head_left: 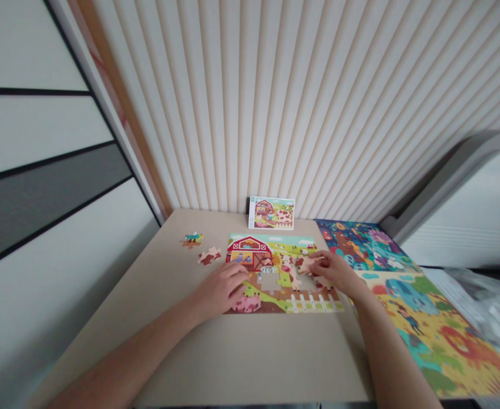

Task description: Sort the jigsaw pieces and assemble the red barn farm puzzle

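A farm jigsaw puzzle [250, 245] with a red barn, a cow and a pig lies on the table, with gaps showing the tabletop near its middle. My right hand [335, 271] is over the puzzle's right part, fingers closed on a cream-and-brown puzzle piece [304, 264] at the cow's body. Resting on the puzzle's left edge is my left hand [226, 288], fingers lying fairly flat and holding nothing. Two loose pieces lie left of the puzzle: one brown-and-white piece [209, 256] and one piece with blue-green and brown [192, 240].
Behind the puzzle a picture card [272, 213] of the same farm scene leans upright against the pleated blind [232, 113]. On the right lie a dark-blue animal puzzle [362, 241] and a yellow safari puzzle [441, 335]. Clear plastic wrapping [488, 304] sits beyond them.
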`<state>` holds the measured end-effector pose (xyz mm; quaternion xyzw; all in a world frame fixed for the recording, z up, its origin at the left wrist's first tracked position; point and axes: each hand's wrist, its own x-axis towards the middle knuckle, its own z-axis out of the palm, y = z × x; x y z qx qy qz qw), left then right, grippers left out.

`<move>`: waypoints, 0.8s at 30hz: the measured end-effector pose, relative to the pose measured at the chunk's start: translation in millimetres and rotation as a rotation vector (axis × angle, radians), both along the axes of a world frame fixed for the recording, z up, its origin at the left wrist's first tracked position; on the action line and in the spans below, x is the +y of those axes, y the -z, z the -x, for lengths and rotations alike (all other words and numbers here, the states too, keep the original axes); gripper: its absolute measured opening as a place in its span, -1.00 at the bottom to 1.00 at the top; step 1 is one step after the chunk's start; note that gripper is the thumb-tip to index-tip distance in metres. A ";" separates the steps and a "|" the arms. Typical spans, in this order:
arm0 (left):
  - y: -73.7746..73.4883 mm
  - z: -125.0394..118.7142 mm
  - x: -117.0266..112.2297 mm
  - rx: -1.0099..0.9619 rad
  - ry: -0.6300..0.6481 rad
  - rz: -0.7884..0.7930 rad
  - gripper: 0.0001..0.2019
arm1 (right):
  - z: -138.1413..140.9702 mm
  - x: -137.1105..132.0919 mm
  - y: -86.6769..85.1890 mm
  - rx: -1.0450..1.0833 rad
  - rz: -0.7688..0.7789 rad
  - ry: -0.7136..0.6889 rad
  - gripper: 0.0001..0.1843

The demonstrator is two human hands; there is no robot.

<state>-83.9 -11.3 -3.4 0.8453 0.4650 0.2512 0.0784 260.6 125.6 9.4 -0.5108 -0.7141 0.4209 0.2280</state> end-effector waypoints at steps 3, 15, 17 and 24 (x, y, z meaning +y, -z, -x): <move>0.5 0.2 -0.5 0.005 0.013 -0.002 -0.83 | -0.5 3.0 7.2 -0.079 -0.056 0.029 -0.71; -2.1 -0.7 -0.7 0.025 0.038 0.034 -0.83 | -6.1 -3.8 -1.0 -0.104 0.091 -0.036 -0.57; -3.0 -0.9 -1.3 0.030 0.041 0.041 -0.83 | -7.5 -5.5 -5.1 -0.060 0.132 -0.049 -0.62; -2.4 -0.4 -0.9 0.035 0.050 0.028 -0.82 | -7.8 -12.1 -8.4 -0.028 0.251 -0.156 -0.64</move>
